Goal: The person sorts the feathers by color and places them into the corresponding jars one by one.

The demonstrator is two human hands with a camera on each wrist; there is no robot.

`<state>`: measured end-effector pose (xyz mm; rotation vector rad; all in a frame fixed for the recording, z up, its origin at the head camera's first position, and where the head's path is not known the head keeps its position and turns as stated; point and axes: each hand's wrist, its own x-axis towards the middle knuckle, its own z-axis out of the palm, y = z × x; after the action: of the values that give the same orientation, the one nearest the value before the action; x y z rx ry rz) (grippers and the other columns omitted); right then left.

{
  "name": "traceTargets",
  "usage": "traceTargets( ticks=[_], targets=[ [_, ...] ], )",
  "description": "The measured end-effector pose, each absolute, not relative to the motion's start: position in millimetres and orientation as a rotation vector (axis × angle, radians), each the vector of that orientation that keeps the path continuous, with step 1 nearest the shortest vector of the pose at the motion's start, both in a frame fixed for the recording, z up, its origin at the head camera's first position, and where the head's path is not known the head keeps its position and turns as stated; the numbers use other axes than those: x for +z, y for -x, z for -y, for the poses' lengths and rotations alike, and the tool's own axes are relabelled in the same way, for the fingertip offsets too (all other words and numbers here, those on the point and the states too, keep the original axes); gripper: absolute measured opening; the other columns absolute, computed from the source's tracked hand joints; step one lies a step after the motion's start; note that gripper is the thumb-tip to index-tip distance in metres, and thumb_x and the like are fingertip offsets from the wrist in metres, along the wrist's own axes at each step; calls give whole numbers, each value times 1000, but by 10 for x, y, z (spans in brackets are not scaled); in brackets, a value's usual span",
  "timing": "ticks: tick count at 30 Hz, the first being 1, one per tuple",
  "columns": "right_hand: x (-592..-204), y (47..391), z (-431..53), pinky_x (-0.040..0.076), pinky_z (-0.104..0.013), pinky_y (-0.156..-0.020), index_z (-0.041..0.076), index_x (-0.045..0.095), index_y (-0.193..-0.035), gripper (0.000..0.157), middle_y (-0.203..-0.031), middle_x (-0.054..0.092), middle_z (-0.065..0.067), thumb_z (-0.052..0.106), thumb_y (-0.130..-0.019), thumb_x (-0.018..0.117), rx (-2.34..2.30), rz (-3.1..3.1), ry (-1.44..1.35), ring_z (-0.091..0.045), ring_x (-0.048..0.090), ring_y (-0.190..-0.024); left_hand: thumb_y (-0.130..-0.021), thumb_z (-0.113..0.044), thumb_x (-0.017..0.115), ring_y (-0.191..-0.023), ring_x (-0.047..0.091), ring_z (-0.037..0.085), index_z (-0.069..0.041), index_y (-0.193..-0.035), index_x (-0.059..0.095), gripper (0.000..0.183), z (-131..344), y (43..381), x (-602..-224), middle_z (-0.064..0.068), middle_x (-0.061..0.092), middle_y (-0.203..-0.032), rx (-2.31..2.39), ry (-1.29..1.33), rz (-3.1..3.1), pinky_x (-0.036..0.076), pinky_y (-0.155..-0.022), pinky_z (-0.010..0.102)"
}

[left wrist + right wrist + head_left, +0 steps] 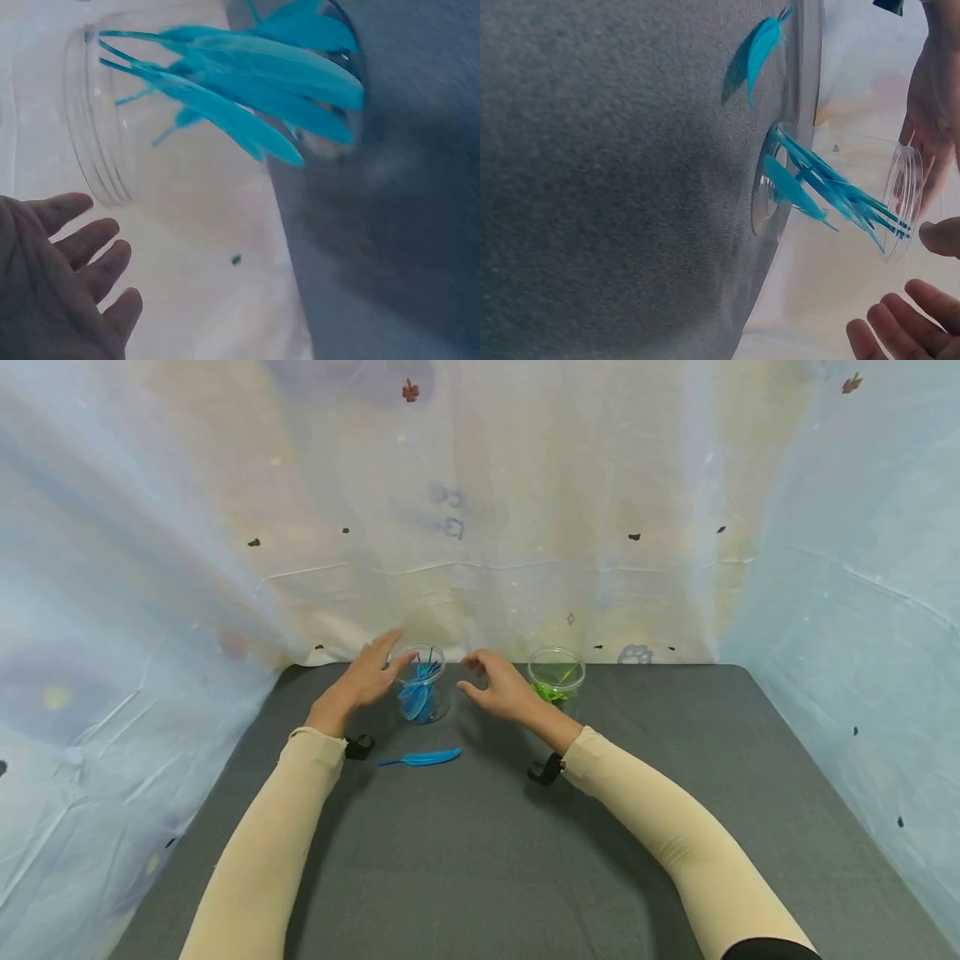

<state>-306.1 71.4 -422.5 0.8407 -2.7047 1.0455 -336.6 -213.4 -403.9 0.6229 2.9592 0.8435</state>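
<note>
A clear plastic jar (432,706) holding several blue feathers (247,82) stands near the back of the table. My left hand (365,675) is at the jar's left side, fingers spread close to its rim. On the other side my right hand (495,685) hovers with loosely bent fingers and holds nothing. In the right wrist view, the right hand (922,322) is close to the jar's mouth, with the left hand beyond it. A single blue feather (426,758) lies on the table in front of the jar.
A second clear jar (557,668) with green feathers (550,693) stands behind my right forearm. The dark grey table (480,860) ends at a pale patterned curtain (495,527), which hangs along the back and both sides.
</note>
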Motion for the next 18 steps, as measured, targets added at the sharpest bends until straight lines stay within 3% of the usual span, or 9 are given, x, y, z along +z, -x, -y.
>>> traceTargets(
  ticks=[5, 11, 18],
  targets=[
    [-4187, 3089, -652, 49, -49, -118, 3, 49, -157, 62, -157, 51, -16, 35, -108, 69, 971, 2756, -831, -34, 53, -143, -119, -49, 15, -162, 15, 46, 0, -170, 22, 72, 2312, 3268, -4121, 27, 17, -175, 1001, -656, -2933, 13, -132, 65],
    [-4167, 3166, -572, 35, -50, -129, 7, 35, -168, 79, -171, 38, -14, 46, -107, 67, 867, 2835, -857, -32, 35, -158, -118, -49, 34, -156, 28, 49, -1, -165, 33, 67, 2498, 3133, -4229, 28, 25, -170, 1119, -534, -2912, 28, -126, 69],
    [-4113, 3219, -468, 23, -51, -134, 10, 20, -173, 94, -178, 21, -13, 59, -105, 63, 801, 2863, -887, -32, 21, -164, -116, -40, 49, -144, 44, 48, 2, -152, 49, 55, 2642, 2966, -4324, 27, 46, -154, 1067, -536, -2870, 38, -120, 66]
  ],
)
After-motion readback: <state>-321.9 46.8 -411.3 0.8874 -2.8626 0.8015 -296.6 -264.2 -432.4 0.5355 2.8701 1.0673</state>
